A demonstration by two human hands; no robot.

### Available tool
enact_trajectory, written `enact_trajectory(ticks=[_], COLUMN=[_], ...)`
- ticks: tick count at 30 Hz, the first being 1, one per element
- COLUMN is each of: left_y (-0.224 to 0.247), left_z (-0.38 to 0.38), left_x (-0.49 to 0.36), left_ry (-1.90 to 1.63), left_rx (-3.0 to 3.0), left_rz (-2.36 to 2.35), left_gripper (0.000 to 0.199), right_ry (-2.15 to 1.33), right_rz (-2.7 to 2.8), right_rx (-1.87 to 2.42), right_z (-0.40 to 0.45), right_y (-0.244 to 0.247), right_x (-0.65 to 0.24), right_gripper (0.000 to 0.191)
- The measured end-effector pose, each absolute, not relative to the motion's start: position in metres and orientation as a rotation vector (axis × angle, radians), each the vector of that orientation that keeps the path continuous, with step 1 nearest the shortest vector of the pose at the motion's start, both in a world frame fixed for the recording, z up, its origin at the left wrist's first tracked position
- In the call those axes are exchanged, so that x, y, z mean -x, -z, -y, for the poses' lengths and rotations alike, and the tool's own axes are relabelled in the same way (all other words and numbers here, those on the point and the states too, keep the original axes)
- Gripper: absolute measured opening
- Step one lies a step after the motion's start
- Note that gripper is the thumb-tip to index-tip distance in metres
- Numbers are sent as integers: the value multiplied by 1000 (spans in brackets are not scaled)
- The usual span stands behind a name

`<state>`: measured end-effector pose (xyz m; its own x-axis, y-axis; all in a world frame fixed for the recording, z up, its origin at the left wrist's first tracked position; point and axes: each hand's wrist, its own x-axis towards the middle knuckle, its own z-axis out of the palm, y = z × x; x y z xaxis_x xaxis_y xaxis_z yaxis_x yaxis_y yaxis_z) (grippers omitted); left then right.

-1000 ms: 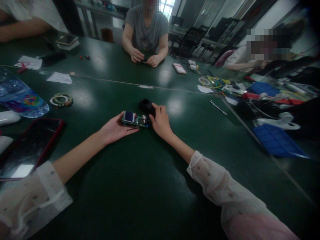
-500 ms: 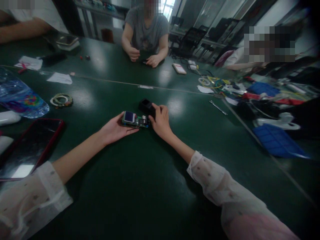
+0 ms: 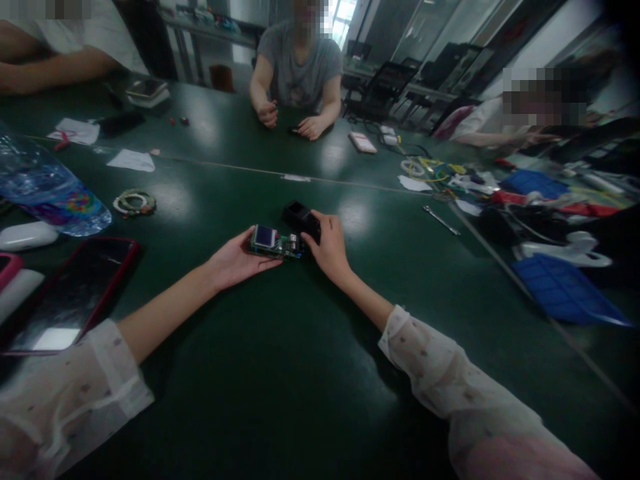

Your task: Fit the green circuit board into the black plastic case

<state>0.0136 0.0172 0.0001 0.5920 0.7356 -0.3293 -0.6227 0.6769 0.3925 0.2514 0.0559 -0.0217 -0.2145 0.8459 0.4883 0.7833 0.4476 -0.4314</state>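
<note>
Near the middle of the view, my left hand holds a small green circuit board with a square screen, its fingers underneath and along the near edge. Just to the right, my right hand is closed around the near end of a black plastic case with a square window at its far end. Board and case are close together over the dark green table. I cannot tell whether they touch. The fingertips under the board are partly hidden.
At left are a large plastic bottle, a bracelet and a phone with a red edge. At right lie a wrench, tangled cables and a blue tray. A person in grey sits opposite; others sit at both sides.
The whole scene has shifted slightly right and down in the view. Both hands keep their holds on the board and the case, with little change between them.
</note>
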Motion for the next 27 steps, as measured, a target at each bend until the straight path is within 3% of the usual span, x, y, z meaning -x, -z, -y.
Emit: enact_trajectory(ticks=[13,27], left_y=[-1,1], left_z=[-16,-18], left_x=[-14,-15], left_ry=[-815,-802], left_rx=[-257,-312], left_rz=[-479,-452], left_gripper=[55,52], right_ry=[-122,-162], right_rz=[1846,2088], right_rx=[1211,853], right_z=[-51,-30], right_y=[16,5], right_x=[-248,-246], right_gripper=[53,59])
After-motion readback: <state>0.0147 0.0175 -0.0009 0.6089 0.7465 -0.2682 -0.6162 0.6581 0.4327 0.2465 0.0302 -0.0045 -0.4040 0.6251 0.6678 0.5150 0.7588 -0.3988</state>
